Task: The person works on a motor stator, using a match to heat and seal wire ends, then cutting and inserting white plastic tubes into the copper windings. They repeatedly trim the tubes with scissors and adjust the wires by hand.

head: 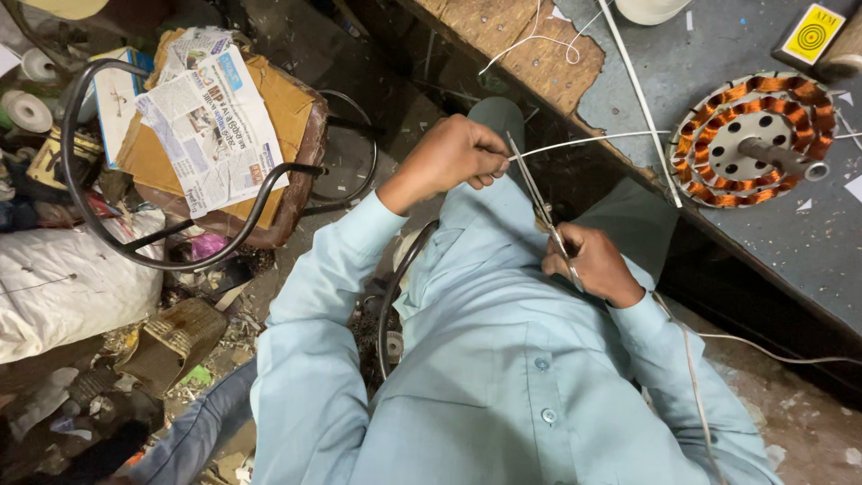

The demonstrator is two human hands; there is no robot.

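My left hand (456,156) pinches the end of a thin white sleeve tube (593,139) that runs right toward a round fan stator (752,139) wound with copper coils, lying on the grey workbench (718,54). My right hand (593,265) grips a pair of metal scissors (539,199), whose blades point up and meet the tube just beside my left fingers. Both hands hover above my lap, in front of the bench edge.
A stool (296,117) with a cardboard seat and a folded newspaper (211,126) stands at left, ringed by a black metal tube frame. White sacks and scrap litter the floor at left. A second white tube (639,90) and a yellow box (811,32) lie on the bench.
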